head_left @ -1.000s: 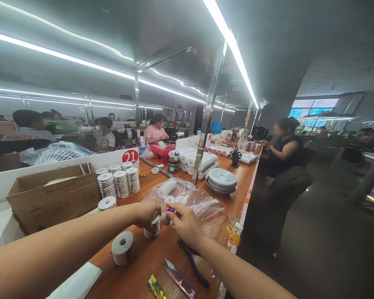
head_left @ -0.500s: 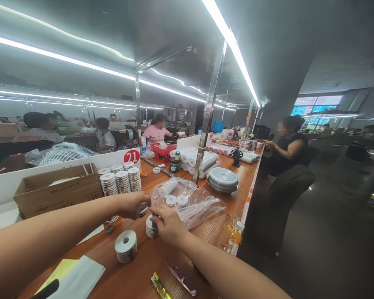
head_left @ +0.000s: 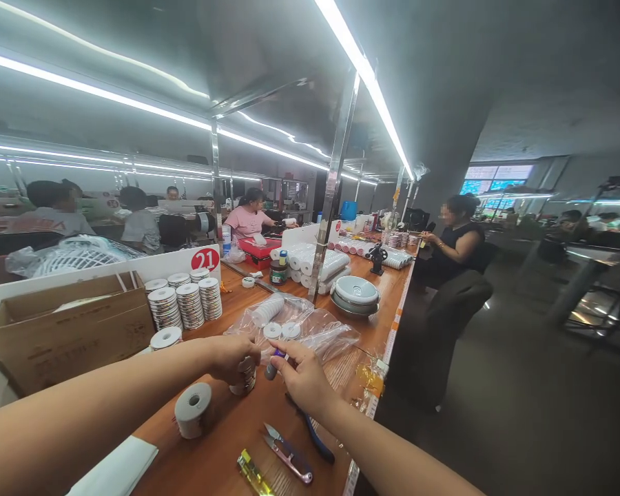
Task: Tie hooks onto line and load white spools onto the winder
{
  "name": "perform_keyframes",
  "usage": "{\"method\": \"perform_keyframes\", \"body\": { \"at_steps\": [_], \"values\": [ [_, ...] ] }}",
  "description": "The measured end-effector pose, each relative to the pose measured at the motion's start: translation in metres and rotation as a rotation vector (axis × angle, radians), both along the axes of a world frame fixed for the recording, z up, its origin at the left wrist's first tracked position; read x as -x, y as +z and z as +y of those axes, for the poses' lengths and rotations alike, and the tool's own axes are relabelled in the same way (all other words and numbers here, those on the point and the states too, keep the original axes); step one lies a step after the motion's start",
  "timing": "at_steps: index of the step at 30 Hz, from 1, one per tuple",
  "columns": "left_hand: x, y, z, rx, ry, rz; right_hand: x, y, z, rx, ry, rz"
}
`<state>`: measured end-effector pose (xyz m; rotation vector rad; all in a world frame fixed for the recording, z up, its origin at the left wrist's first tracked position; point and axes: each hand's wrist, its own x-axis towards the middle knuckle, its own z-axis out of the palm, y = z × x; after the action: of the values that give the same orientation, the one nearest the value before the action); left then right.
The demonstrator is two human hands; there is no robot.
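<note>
My left hand (head_left: 232, 358) is closed around the top of a short stack of white spools (head_left: 245, 380) on the wooden table; its fingers partly hide the stack. Pinched in my right hand (head_left: 307, 379) is a small purple-and-grey cylinder (head_left: 271, 370), tilted, just right of the stack and apart from it. Another white spool stack (head_left: 194, 412), with a hole in its middle, stands nearer to me on the left. Below my right hand lie blue-handled pliers (head_left: 317, 437), thread snips (head_left: 288, 455) and a yellow lighter (head_left: 253, 472).
A clear plastic bag (head_left: 335, 339) with white spools lies beyond my hands. Tall spool stacks (head_left: 190, 308) and a cardboard box (head_left: 72, 337) stand at the left. Farther back are a lidded bowl (head_left: 355, 295), wrapped white rolls (head_left: 315, 258) and a metal post (head_left: 331, 186). Co-workers sit nearby.
My right hand has drawn the purple-and-grey cylinder up and away from the spool stack. My left hand has come down onto that stack. The view has turned slightly right, and the pliers now show.
</note>
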<state>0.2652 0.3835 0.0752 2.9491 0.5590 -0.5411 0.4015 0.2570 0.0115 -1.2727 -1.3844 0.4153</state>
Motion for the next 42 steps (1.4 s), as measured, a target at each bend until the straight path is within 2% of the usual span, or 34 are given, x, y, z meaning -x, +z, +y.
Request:
{"method": "perform_keyframes", "body": {
  "at_steps": [5,11,15,19,23,28,31,39,42],
  "values": [
    [0.000,0.001,0.003,0.002,0.006,0.001,0.001,-0.001,0.008,-0.004,-0.016,-0.092],
    [0.017,0.019,0.019,-0.057,0.150,-0.028,0.024,-0.009,0.030,-0.037,0.082,-0.220],
    [0.027,0.023,0.024,-0.075,0.217,-0.029,0.035,-0.018,0.041,-0.040,0.128,-0.261],
    [0.022,0.016,0.018,-0.046,0.210,-0.045,0.029,-0.008,0.040,-0.072,0.082,-0.214],
    [0.005,0.003,0.006,0.003,0.161,-0.047,0.015,0.003,0.026,-0.082,0.011,-0.165],
    [-0.006,-0.016,-0.003,0.018,0.150,-0.008,0.004,-0.005,0.008,-0.027,-0.033,-0.163],
    [-0.003,-0.020,-0.001,0.001,0.151,-0.018,0.007,-0.010,0.006,-0.010,-0.020,-0.183],
    [0.023,0.004,0.025,-0.067,0.179,-0.069,0.033,-0.022,0.037,-0.010,0.082,-0.263],
    [0.030,0.008,0.029,-0.071,0.176,-0.089,0.035,-0.027,0.045,-0.015,0.104,-0.269]
  ]
}}
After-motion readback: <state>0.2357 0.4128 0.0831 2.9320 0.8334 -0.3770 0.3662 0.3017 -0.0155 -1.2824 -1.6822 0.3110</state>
